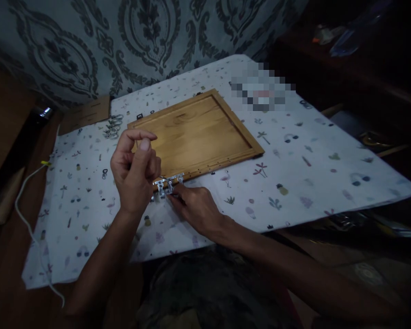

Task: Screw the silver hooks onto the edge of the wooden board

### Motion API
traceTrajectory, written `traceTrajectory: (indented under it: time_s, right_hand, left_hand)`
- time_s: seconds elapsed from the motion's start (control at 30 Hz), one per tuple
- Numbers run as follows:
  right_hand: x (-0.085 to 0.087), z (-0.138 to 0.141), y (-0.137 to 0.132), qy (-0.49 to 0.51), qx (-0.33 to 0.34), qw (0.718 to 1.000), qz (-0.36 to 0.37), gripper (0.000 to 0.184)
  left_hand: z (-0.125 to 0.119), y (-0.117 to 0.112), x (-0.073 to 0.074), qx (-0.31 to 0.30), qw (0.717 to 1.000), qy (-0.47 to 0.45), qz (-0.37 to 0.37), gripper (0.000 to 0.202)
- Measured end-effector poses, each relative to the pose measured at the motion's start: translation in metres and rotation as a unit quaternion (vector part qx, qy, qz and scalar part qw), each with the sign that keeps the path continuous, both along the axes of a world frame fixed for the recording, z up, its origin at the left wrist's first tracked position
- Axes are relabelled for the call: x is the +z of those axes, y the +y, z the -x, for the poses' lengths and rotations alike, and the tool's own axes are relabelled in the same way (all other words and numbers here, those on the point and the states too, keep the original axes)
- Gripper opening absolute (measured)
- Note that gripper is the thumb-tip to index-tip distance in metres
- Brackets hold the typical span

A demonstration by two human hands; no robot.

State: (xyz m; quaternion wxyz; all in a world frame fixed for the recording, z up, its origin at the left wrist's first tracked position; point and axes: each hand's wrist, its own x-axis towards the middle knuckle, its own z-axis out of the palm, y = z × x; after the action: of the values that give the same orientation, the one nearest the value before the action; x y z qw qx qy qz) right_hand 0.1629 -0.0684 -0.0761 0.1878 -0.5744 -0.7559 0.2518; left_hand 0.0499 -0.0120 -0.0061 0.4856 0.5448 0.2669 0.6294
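"How are the fingers (184,192) set?"

"The right hand's (198,206) are pinched at the metal clips (170,185); the left hand's (135,171) are curled, and whether anything is held there cannot be told."

"And the wooden panel (191,132)?"

"It is laid just beyond the fingers, with the clips along its near edge. Stiff and fairly heavy, it is judged, and smooth enough to slip; best gripped by the raised rim (240,124)."

"Containers?"

"Near the fingers, none can be made out for certain."
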Motion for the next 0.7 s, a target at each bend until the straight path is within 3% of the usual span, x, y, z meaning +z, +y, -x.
traceTrajectory:
  time_s: [0.7]
  right_hand:
    - [-0.013,-0.003,-0.002,0.045,0.008,0.997,-0.056,0.021]
  left_hand:
    - [-0.003,-0.001,0.001,-0.043,0.999,0.028,0.008,0.013]
